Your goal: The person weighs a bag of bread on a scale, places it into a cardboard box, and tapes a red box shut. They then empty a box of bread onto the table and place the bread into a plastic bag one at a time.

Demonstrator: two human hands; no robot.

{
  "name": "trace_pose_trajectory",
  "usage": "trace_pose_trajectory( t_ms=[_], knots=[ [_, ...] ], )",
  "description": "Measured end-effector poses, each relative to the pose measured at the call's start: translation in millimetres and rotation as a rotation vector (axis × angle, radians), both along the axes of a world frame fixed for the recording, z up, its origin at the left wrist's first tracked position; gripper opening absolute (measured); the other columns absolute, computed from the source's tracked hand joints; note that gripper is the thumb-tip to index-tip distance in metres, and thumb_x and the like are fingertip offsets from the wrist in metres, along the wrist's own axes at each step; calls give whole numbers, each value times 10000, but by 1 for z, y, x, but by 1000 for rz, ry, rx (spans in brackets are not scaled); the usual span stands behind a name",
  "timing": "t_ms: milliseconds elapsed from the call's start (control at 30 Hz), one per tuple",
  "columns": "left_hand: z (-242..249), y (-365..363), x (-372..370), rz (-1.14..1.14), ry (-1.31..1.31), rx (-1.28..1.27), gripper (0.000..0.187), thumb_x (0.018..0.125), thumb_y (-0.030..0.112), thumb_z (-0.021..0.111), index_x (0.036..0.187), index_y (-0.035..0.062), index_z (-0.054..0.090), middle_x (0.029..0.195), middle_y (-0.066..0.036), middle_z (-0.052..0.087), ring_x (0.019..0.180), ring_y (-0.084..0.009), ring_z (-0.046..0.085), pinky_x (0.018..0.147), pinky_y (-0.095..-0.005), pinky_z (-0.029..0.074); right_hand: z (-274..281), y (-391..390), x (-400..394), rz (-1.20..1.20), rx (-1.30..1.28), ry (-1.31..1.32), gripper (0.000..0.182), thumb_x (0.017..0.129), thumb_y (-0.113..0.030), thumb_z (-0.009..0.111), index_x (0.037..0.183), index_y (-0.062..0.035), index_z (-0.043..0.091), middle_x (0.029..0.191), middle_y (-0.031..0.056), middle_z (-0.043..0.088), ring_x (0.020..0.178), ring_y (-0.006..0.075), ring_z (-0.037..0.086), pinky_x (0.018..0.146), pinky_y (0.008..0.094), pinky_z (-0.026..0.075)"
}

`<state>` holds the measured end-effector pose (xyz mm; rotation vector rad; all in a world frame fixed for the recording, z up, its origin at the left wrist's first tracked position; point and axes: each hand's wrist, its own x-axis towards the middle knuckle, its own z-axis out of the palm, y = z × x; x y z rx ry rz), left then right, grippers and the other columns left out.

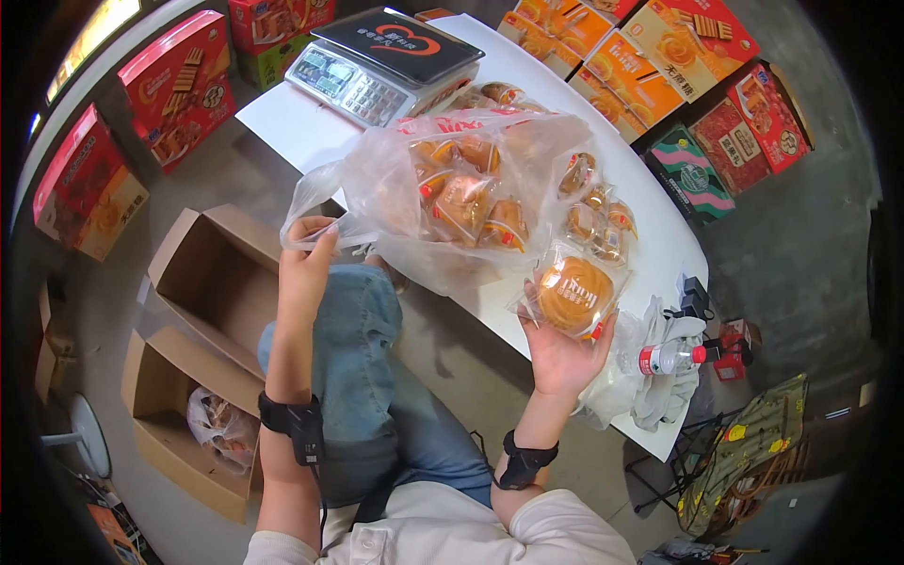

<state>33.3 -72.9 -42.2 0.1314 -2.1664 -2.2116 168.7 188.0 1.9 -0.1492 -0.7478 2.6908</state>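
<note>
My left hand (309, 256) is closed on the handle of a clear plastic bag (367, 184) spread over the white table. Inside that bag lie several wrapped pastries (463, 202), seen through the film. Over the table's near edge, my right hand (570, 356) holds up a round wrapped pastry (574, 294) with white print on its clear wrapper. The fingers are beneath and around it, partly hidden. Beyond this hand, several small wrapped pastries (598, 221) rest on the table to the right of the bag.
A digital scale (372, 71) stands at the far end of the table (659, 245). At its near right are a water bottle (670, 358) and crumpled plastic bags (664, 405). Open cardboard boxes (188, 363) sit on the floor to the left. Orange gift boxes (612, 80) line the far side.
</note>
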Motion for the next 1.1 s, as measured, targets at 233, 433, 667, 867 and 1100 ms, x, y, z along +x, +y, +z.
trace_pose_trajectory(
  t_ms=[233,433,667,867,1100],
  knots=[
    [9,1,6,-11,-27,19,215,827,189,566,979,37,562,820,-13,560,697,-75,487,637,-213,397,1,-1,2,103,-80,160,704,836,-518,412,1367,-104,206,1378,200,228,1206,463,277,925,575,315],
    [8,7,6,-12,71,3,231,828,198,568,992,35,565,819,-19,569,685,-76,493,620,-217,401,4,-23,-7,-345,815,-63,723,793,-391,557,1343,-40,246,1349,182,298,1217,341,333,999,453,276],
    [3,12,4,-66,67,9,229,831,215,563,933,11,588,752,-18,583,679,-72,510,613,-220,407,31,-36,-59,-378,1919,-102,690,697,-277,682,1264,-20,384,1266,145,424,1180,284,385,984,399,288],
    [3,14,4,-130,3,48,248,830,232,567,933,8,595,741,-20,591,675,-88,520,616,-233,418,13,-57,-120,-529,2224,-115,588,722,-259,661,1228,-61,435,1278,138,408,1176,322,371,977,456,264],
    [-7,15,-2,-201,16,15,267,842,264,547,902,7,588,733,-38,599,657,-100,532,602,-241,430,28,-86,-81,-159,1639,196,353,779,-123,533,1112,-12,501,1112,145,499,1051,280,458,908,381,345]
  ],
)
